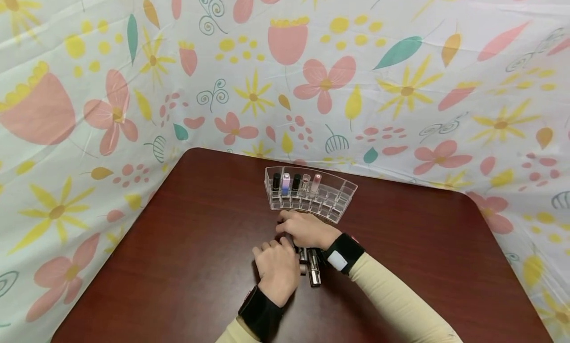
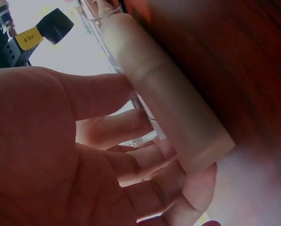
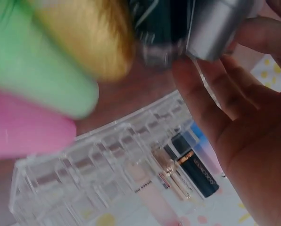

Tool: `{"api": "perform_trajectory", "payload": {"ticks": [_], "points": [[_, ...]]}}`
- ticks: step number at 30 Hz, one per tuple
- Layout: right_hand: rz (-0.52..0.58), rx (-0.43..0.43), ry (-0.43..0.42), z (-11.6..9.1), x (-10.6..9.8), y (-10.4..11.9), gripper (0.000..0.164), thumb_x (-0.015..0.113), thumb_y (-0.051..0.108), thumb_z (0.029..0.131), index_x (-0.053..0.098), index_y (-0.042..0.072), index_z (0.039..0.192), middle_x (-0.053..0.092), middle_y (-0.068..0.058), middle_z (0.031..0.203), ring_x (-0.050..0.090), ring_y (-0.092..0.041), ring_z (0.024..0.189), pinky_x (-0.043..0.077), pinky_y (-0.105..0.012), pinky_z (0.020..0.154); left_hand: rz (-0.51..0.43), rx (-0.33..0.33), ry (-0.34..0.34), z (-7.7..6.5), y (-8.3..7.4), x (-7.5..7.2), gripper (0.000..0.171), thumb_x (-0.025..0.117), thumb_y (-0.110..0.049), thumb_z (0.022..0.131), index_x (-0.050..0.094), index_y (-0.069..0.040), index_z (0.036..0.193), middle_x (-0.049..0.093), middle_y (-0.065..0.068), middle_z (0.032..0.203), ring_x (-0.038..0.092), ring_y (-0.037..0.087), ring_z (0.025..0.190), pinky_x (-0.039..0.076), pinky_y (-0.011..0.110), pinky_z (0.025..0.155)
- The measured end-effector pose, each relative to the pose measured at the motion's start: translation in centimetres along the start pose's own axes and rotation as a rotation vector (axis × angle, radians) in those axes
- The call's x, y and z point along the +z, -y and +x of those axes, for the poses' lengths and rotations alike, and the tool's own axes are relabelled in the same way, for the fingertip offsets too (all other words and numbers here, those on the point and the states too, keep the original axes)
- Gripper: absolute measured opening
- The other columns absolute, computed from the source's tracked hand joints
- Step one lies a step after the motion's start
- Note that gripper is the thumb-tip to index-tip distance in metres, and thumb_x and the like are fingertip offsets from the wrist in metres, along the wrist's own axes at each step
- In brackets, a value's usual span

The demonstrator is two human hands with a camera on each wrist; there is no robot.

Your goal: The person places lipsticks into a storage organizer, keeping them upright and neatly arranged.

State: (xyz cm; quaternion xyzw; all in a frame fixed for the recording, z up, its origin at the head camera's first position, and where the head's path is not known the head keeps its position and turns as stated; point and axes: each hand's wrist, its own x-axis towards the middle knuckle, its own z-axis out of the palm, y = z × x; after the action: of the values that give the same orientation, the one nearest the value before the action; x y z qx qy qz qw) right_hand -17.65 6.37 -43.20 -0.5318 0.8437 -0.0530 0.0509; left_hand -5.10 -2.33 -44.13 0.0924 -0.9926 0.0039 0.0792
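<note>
My left hand (image 1: 277,269) curls its fingers around a beige cosmetic tube (image 2: 173,103), which crosses under the palm and hides the fingertips in the left wrist view. Close in front, my right hand (image 1: 308,229) holds a silver lipstick tube (image 3: 220,28) between thumb and fingers. A dark, clear-ended tube (image 3: 161,33) stands against its fingertips. Blurred gold (image 3: 88,33), green (image 3: 41,70) and pink (image 3: 27,127) rounded tubes fill the left of the right wrist view. A shiny silver-and-black tube (image 1: 314,271) lies on the table between the wrists.
Just beyond the right hand stands a clear, fan-shaped organizer (image 1: 336,204) with rows of compartments. Its back left holds several lip products: black (image 1: 276,181), purple-blue (image 1: 286,182), clear (image 1: 306,182) and pink (image 1: 316,182). The brown table (image 1: 196,224) meets a floral cloth (image 1: 249,95) behind.
</note>
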Motion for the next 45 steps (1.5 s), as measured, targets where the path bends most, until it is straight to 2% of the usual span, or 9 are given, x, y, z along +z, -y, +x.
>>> {"api": "perform_trajectory", "payload": {"ticks": [4, 11, 17, 21, 25, 31, 36, 41, 45], "points": [[-0.020, 0.032, -0.072, -0.2, 0.8, 0.5, 0.020, 0.069, 0.007, 0.093, 0.074, 0.025, 0.099, 0.063, -0.002, 0.115, 0.063, -0.018, 0.103, 0.058, -0.031, 0.069, -0.010, 0.004, 0.000, 0.1, -0.1, 0.2, 0.046, 0.077, -0.050, 0.082, 0.068, -0.010, 0.102, 0.069, 0.011, 0.085, 0.063, 0.029, 0.078, 0.046, 0.047, 0.076], [-0.016, 0.053, -0.127, -0.3, 1.5, 0.8, 0.006, 0.069, 0.016, 0.095, 0.072, 0.022, 0.095, 0.057, 0.000, 0.100, 0.056, -0.012, 0.087, 0.053, -0.027, 0.065, -0.012, 0.034, -0.087, 0.1, -0.2, 1.0, 0.065, 0.086, -0.059, 0.063, 0.068, -0.008, 0.099, 0.067, 0.009, 0.078, 0.061, 0.025, 0.070, 0.046, 0.044, 0.072], [0.000, 0.065, -0.198, -1.2, 0.0, 0.7, 0.021, 0.071, -0.001, 0.086, 0.071, 0.018, 0.095, 0.056, 0.000, 0.091, 0.055, -0.011, 0.077, 0.049, -0.022, 0.062, -0.083, 0.063, -0.102, 0.9, 0.9, 0.1, 0.036, 0.082, -0.034, 0.076, 0.065, -0.010, 0.096, 0.067, 0.007, 0.075, 0.061, 0.024, 0.068, 0.045, 0.045, 0.072], [0.052, 0.147, -0.332, -2.7, -3.2, 0.9, 0.030, 0.073, -0.006, 0.079, 0.074, 0.016, 0.100, 0.062, -0.002, 0.099, 0.062, -0.014, 0.084, 0.056, -0.028, 0.070, -0.259, 0.150, -0.079, 2.4, 2.9, -2.8, 0.028, 0.078, -0.030, 0.083, 0.062, -0.013, 0.098, 0.066, 0.005, 0.079, 0.060, 0.023, 0.070, 0.044, 0.041, 0.066], [0.177, 0.228, -0.535, -5.1, -6.9, 1.7, 0.027, 0.081, -0.002, 0.078, 0.075, 0.011, 0.101, 0.064, -0.004, 0.103, 0.066, -0.017, 0.090, 0.058, -0.034, 0.079, -0.522, 0.289, -0.087, 4.1, 4.9, -6.6, 0.021, 0.077, -0.024, 0.088, 0.064, -0.018, 0.102, 0.062, 0.001, 0.088, 0.055, 0.017, 0.069, 0.043, 0.033, 0.058], [0.341, 0.292, -0.803, -8.9, -10.2, 4.2, 0.028, 0.083, 0.001, 0.081, 0.073, 0.015, 0.104, 0.065, 0.002, 0.102, 0.064, -0.008, 0.087, 0.053, -0.020, 0.069, -0.916, 0.530, -0.162, 5.4, 6.7, -10.8, 0.013, 0.068, -0.018, 0.098, 0.067, -0.020, 0.111, 0.059, -0.005, 0.104, 0.057, 0.008, 0.086, 0.049, 0.025, 0.071], [0.464, 0.272, -0.946, -10.9, -11.5, 6.5, 0.035, 0.082, -0.005, 0.080, 0.073, 0.014, 0.107, 0.065, 0.001, 0.100, 0.062, -0.007, 0.086, 0.055, -0.015, 0.071, -1.169, 0.693, -0.197, 5.7, 6.8, -12.4, 0.019, 0.070, -0.013, 0.097, 0.068, -0.017, 0.115, 0.062, -0.004, 0.106, 0.057, 0.010, 0.090, 0.048, 0.023, 0.070], [0.618, 0.187, -1.041, -11.8, -11.9, 7.4, 0.041, 0.078, -0.019, 0.075, 0.072, 0.003, 0.110, 0.064, -0.007, 0.101, 0.062, -0.011, 0.085, 0.054, -0.016, 0.071, -1.330, 0.715, -0.160, 5.6, 6.7, -12.9, 0.020, 0.071, -0.012, 0.096, 0.070, -0.017, 0.115, 0.064, -0.002, 0.108, 0.058, 0.010, 0.088, 0.049, 0.023, 0.066], [0.708, 0.167, -1.053, -11.9, -11.7, 7.5, 0.042, 0.075, -0.023, 0.075, 0.070, -0.002, 0.111, 0.063, -0.011, 0.103, 0.062, -0.013, 0.086, 0.054, -0.017, 0.070, -1.330, 0.716, -0.170, 5.6, 6.6, -12.7, 0.019, 0.071, -0.011, 0.095, 0.070, -0.016, 0.114, 0.065, -0.002, 0.108, 0.058, 0.010, 0.086, 0.049, 0.022, 0.065]]}}
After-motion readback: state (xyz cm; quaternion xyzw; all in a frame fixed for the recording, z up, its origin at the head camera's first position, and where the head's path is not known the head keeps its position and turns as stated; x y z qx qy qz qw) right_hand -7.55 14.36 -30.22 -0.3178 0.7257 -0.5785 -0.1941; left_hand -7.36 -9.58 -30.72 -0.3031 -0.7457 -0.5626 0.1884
